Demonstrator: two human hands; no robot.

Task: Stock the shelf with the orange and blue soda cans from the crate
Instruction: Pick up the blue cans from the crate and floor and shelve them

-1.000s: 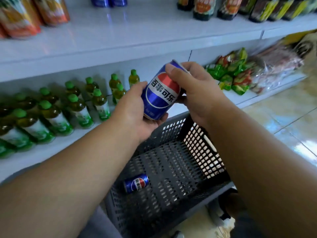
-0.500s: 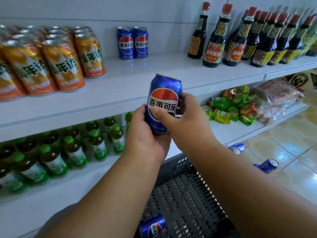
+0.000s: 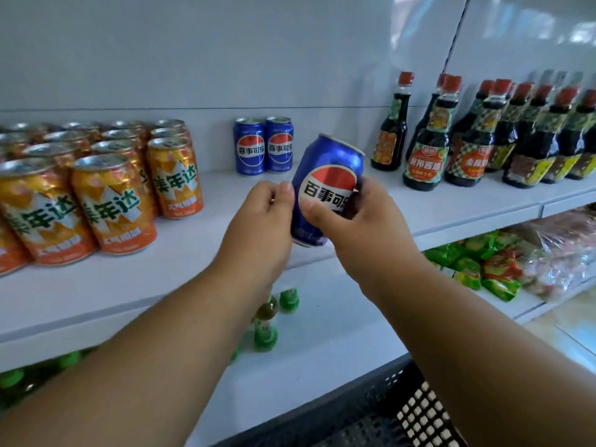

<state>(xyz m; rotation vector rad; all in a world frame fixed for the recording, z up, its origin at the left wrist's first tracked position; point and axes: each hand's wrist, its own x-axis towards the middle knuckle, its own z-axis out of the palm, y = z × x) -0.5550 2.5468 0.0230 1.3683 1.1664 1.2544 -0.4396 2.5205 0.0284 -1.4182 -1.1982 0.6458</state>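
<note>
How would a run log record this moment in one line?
stocking | both hands: right hand, left hand hold blue can | tilted, above shelf

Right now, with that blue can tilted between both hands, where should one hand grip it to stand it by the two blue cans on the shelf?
Grip the blue soda can round its mid-body, probably from the right, where the right hand already curls round it. It tilts, top to the right, so straighten it. The left hand touches the other side. The two shelved blue cans stand behind and left.

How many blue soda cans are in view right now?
3. Two blue cans stand side by side at the back of the shelf, the left one and the right one. The third can is held tilted between the left hand and right hand. Others may be hidden.
</note>
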